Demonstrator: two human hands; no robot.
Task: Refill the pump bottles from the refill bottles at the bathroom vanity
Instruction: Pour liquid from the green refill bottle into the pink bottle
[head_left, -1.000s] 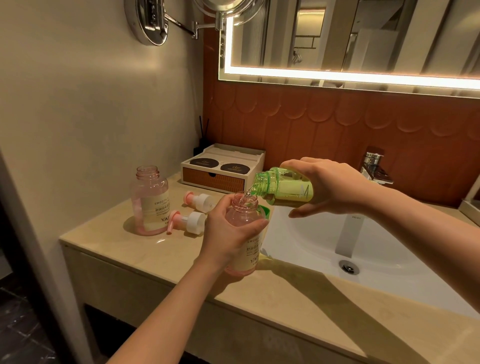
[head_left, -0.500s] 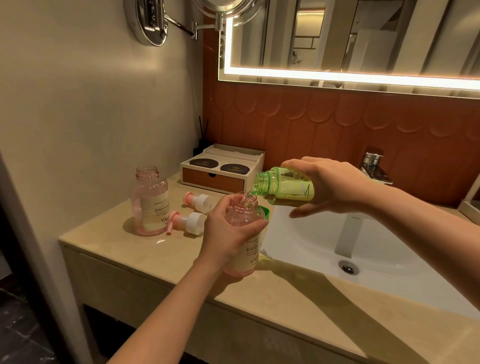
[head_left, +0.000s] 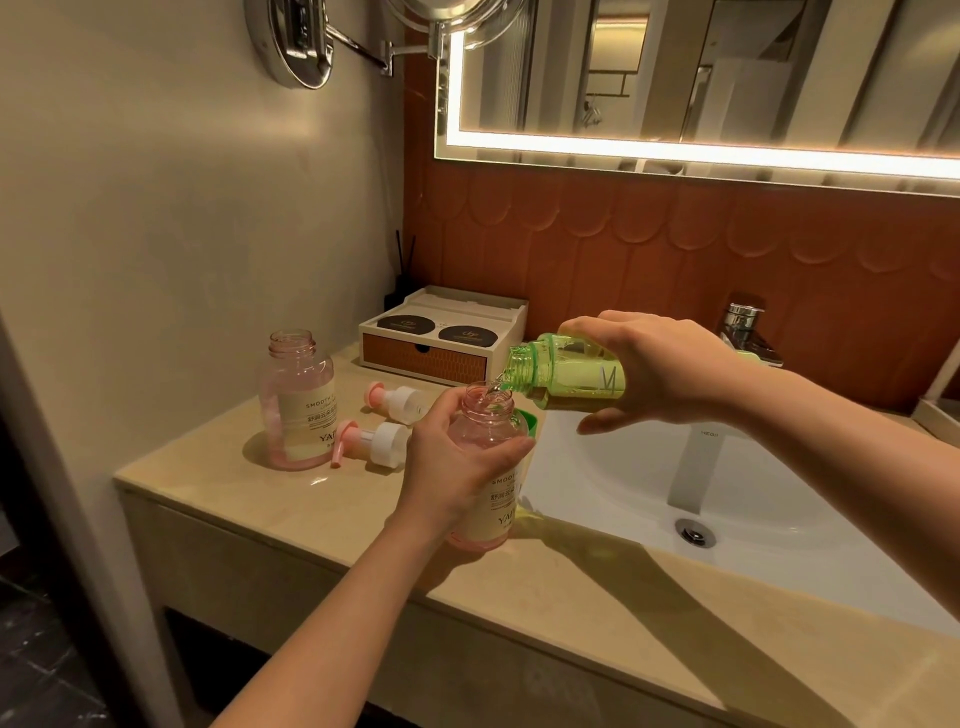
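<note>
Carefully pouring: green bottle (head_left: 566, 376) tipped over pink bottle (head_left: 493, 514).
Left hand (head_left: 452, 462) grips the pink one, steadying its neck under the stream; right hand (head_left: 670, 369) clasps the green, mouth just above.

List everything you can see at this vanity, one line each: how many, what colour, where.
standing pump bottle: 1, pink, uncapped, counter left.
held pump bottle: 1, pink, uncapped, by the left rim of the basin.
pump heads: 2, pink and white, lying between the two bottles.
refill bottle: 1, green, tipped over the held bottle's mouth.
drawer box: 1, white, orange front, counter back.
discs: 2, black, on the drawer box.
reed diffuser: 1, dark, back corner.
basin: 1, white, counter right.
faucet: 1, chrome, behind the basin.
wall mirror: 1, lit rim, above the counter.
swing-arm mirror: 1, chrome, left wall.
left hand: 1, grips the held pump bottle.
right hand: 1, grips the refill bottle.
</note>
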